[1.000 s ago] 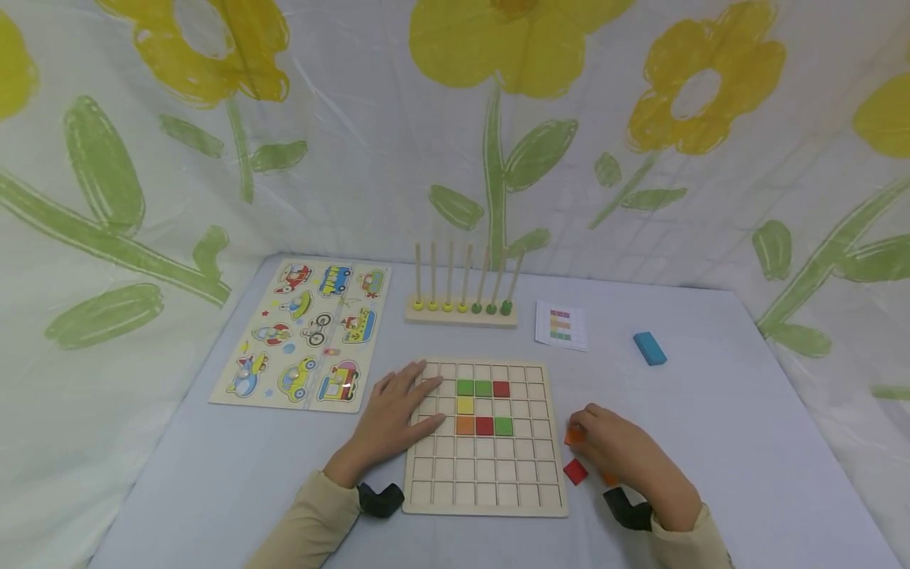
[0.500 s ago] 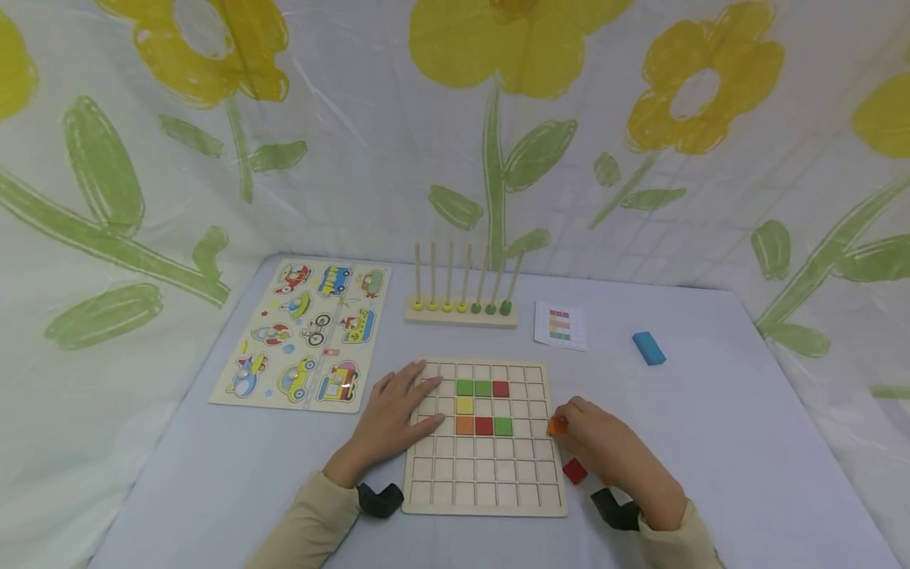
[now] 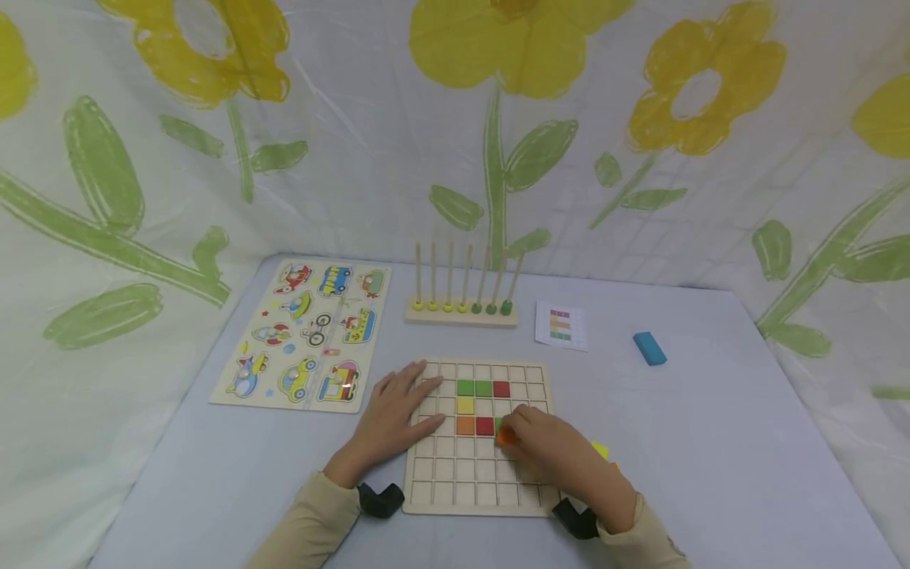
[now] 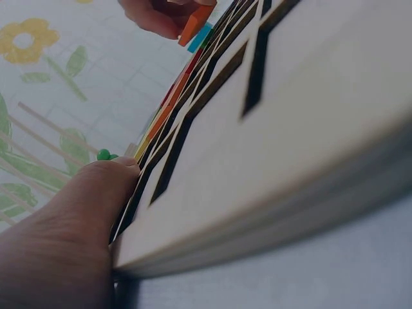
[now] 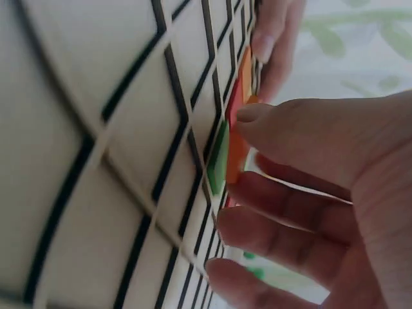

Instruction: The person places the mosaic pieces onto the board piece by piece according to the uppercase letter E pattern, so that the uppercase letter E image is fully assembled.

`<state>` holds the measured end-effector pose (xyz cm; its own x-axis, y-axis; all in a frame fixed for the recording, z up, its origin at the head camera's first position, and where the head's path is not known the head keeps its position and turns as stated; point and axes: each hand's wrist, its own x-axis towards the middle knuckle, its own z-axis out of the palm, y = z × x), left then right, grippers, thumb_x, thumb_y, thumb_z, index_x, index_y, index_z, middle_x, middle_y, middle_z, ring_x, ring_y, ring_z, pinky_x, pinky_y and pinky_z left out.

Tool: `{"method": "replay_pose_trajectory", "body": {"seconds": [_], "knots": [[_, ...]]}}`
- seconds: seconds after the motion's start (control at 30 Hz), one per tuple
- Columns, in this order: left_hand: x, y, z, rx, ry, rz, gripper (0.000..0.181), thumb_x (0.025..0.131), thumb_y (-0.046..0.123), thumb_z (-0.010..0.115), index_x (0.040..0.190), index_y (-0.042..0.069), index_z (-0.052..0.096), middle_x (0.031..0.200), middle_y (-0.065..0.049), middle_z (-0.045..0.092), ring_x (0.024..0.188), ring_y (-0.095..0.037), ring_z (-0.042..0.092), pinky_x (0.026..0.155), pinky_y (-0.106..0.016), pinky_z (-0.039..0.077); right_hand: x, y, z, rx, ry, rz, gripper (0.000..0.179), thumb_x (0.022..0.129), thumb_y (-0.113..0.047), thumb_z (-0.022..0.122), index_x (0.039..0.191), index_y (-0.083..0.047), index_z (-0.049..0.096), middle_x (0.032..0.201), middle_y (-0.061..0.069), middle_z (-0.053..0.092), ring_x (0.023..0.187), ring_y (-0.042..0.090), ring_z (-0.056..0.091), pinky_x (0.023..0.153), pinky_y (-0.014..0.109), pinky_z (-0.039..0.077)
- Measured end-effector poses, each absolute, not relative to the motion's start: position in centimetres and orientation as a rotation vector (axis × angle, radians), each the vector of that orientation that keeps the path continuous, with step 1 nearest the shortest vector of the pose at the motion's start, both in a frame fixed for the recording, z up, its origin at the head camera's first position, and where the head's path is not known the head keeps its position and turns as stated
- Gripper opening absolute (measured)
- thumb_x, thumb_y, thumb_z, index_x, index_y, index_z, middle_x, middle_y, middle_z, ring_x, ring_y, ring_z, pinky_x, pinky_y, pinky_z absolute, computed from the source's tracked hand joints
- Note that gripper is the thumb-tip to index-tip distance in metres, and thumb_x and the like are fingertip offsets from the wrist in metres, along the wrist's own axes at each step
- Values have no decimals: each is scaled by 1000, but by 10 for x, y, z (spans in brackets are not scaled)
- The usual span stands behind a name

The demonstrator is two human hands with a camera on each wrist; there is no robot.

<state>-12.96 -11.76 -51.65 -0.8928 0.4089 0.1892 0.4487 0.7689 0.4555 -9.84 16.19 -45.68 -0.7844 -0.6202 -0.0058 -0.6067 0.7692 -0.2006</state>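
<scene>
placing step, i judge; my right hand [image 3: 558,452] pinches orange tile [image 3: 505,437] over wooden grid board [image 3: 464,470]; left hand [image 3: 394,417], fingers spread, rests there; next calls for aligning, lowering tile

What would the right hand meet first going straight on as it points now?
Most likely the nearest green tile, partly hidden in the head view behind the orange tile that the right hand pinches. Depth is unclear: the tiles may be touching, or the hand may pass above.
</scene>
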Motion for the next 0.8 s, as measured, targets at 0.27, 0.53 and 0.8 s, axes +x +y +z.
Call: {"method": "replay_pose_trajectory", "body": {"seconds": [0.27,0.53,0.8], "knots": [[-130,-117,-517,-695,-2883,-754,61,90,54,56,142,24,47,154,-9,33,143,-26,27,114,-52,18,-97,141,-460,-1107,2849,-260,21,91,-31,66,104,-16,64,91,-9,57,73,5,49,68,18,49],[-130,-117,-517,-690,-2885,-746,61,90,54,56,142,24,47,154,-8,32,143,-26,27,114,-53,18,-96,128,-463,-1216,2852,-214,21,92,-29,65,107,-15,66,95,-6,60,77,7,53,71,19,51],[-130,-117,-518,-691,-2881,-751,61,90,53,57,142,24,47,154,-8,33,142,-26,28,114,-53,18,-97,121,-464,-1289,2849,-204,20,92,-31,64,105,-16,66,95,-6,60,77,6,53,70,17,51]]}}
